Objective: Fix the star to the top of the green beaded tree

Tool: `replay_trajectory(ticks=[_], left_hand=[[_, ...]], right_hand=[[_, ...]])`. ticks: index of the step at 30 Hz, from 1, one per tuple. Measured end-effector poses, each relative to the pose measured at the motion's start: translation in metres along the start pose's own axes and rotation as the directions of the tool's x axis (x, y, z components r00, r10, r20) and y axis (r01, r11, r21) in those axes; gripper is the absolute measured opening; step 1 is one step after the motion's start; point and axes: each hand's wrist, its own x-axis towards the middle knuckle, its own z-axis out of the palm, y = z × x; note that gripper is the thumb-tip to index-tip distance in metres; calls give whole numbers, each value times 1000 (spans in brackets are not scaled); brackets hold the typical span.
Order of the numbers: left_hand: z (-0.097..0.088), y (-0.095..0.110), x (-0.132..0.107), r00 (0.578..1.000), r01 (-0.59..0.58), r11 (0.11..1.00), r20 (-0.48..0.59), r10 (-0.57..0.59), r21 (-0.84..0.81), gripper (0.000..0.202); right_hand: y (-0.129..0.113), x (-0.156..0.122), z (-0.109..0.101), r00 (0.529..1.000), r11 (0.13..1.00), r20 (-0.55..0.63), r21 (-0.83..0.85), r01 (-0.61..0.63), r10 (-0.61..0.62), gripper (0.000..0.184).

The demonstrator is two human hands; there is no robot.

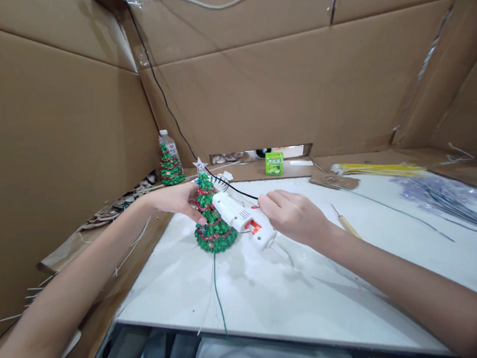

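Note:
A small green beaded Christmas tree [214, 234] with red garland and a clear star on top stands on the white tabletop [295, 286]. My left hand [177, 200] grips its left side, fingers closed round the middle. My right hand [292, 213] is wrapped round a white hot glue gun [243, 218] with an orange trigger; the gun's nozzle points left at the tree's upper part. A black cord runs from the gun up over the cardboard wall. A thin green wire [218, 295] trails from the tree's base toward the table's front edge.
Cardboard walls [56, 144] enclose the table on the left, back and right. A second small tree [170, 167] stands by a bottle at the back left. A green box [274, 163], yellow strips [378, 169], a wooden-handled tool [347, 224] and bundled wires [451, 200] lie further back.

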Motion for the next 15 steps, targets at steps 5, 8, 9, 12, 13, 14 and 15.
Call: replay_trajectory(ticks=[5, 8, 9, 12, 13, 14, 15], left_hand=[[-1, -2, 0, 1000, -9, 1000, 1, 9, -2, 71], [0, -2, -1, 1000, -6, 1000, -1, 6, -7, 71], [0, -2, -1, 1000, -4, 1000, -2, 4, -5, 71], [0, -2, 0, 1000, -5, 1000, 0, 5, 2, 71], [0, -1, 0, 1000, -8, 1000, 1, 8, 4, 71], [0, -1, 0, 1000, -9, 1000, 1, 9, 6, 71], [0, -1, 0, 1000, -5, 1000, 2, 5, 8, 70]], right_hand=[[1, -1, 0, 1000, 1000, 24, 19, -6, 5, 22], [1, -1, 1, 999, 1000, 32, 30, -7, 6, 21], [1, -1, 1, 999, 999, 36, 36, -10, 9, 20], [1, -1, -1, 996, 997, 88, 74, -38, 32, 18], [1, -2, -2, 992, 994, 115, 95, -55, 44, 18], [1, -2, -3, 988, 990, 146, 121, -73, 55, 17], [1, -2, -4, 982, 984, 176, 148, -95, 69, 17]])
